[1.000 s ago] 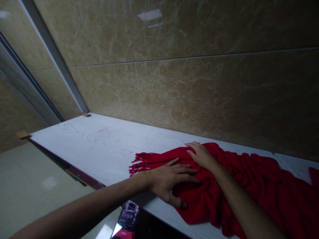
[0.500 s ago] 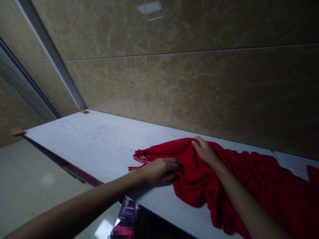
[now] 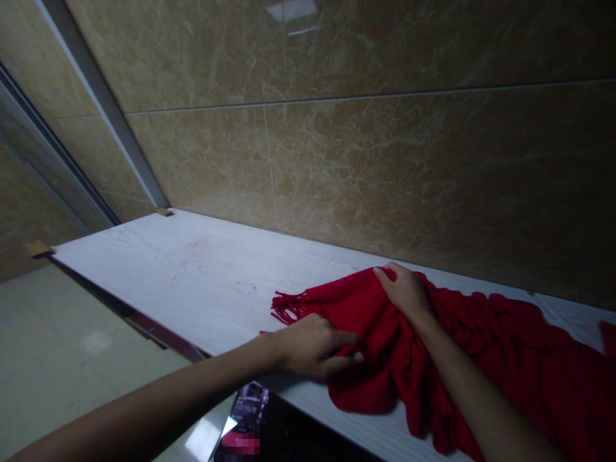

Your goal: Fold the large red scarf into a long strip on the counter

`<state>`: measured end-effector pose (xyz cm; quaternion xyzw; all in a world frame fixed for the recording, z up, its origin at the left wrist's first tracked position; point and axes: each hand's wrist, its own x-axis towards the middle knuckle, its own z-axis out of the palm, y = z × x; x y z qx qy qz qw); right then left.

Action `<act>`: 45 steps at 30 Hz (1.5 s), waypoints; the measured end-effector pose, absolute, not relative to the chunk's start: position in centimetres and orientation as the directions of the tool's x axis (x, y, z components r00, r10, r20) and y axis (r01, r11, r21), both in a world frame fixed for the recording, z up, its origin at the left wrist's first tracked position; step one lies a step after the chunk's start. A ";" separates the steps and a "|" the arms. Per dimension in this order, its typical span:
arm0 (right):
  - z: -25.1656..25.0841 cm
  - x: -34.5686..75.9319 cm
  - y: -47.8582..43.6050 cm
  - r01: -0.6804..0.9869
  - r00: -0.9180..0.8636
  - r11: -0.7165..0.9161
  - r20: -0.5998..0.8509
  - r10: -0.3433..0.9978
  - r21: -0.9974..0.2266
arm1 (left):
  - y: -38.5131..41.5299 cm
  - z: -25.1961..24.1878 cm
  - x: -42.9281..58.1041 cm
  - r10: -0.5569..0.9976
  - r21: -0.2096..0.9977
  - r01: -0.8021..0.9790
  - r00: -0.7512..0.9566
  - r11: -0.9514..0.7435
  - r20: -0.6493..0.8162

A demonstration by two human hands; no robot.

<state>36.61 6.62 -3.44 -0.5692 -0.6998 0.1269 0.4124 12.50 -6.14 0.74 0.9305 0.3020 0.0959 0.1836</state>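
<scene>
A red fringed scarf [image 3: 366, 308] lies bunched along the right part of the white table, its fringe pointing left. My right hand [image 3: 407, 289] grips the scarf's far edge, thumb on top and the other fingers hidden behind the cloth. Closer to the table's near edge, my left hand [image 3: 320, 346] pinches a fold of the scarf between thumb and fingers. The cloth between the hands is partly spread, while the rest lies in loose folds towards the right.
The white table [image 3: 202, 276] runs along a brown marble-tiled wall [image 3: 337, 167]. Wooden pieces [image 3: 38, 248] show at its far left corners. Below the near edge stands a dark, glossy screen-like surface [image 3: 248, 410]. Pale floor tiles [image 3: 96, 366] lie at the left.
My left hand has shifted slightly down and closed on a fold of the scarf. The fringed end and my right hand have moved a little to the right.
</scene>
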 end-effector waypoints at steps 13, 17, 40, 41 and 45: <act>-3.1 36.2 5.9 0.819 -0.115 0.343 0.454 0.883 -0.460 | -2.1 2.1 10.3 0.865 0.311 0.807 0.471 -0.502 0.172; -1.7 35.7 4.8 0.721 0.053 0.409 0.634 0.772 -0.559 | -1.2 0.8 9.6 0.915 0.289 0.869 0.395 -0.401 0.084; -0.7 35.5 3.8 0.612 0.130 0.507 0.710 0.692 -0.607 | -0.1 7.6 5.2 0.883 0.744 0.478 0.206 -0.467 0.422; -0.7 35.5 3.7 0.609 0.127 0.511 0.711 0.692 -0.606 | -0.2 7.5 5.3 0.881 0.738 0.483 0.213 -0.471 0.423; -0.6 35.4 3.5 0.606 0.127 0.524 0.722 0.680 -0.599 | -0.9 6.0 6.2 0.890 0.699 0.551 0.302 -0.456 0.342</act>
